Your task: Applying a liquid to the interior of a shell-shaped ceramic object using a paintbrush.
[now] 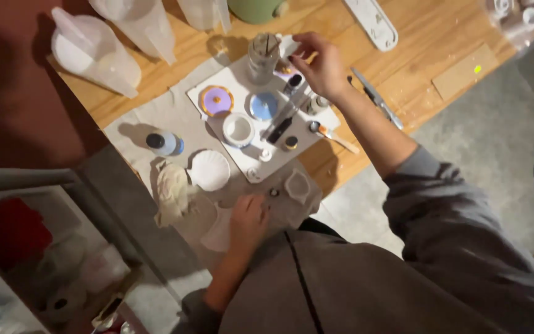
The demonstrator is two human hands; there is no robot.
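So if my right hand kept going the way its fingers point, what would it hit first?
Most likely the clear glass jar with sticks in it: the right hand points left toward its rim, fingertips close beside it. Height is hard to judge, so it might pass just above.

The right hand (pixel 322 65) reaches over the far corner of the white board (pixel 217 83) that lies askew on the wooden desk (pixel 428 52), fingers pinched on something small and pale at the tip; what it is cannot be told. Just beside that hand stands a clear glass jar (pixel 262 59), upright, with thin sticks rising from it. The left hand (pixel 248 219) lies palm down on the grey cloth (pixel 156 117) at the desk's near edge, fingers curled, touching a flat white piece (pixel 219 230) that lies partly under it.
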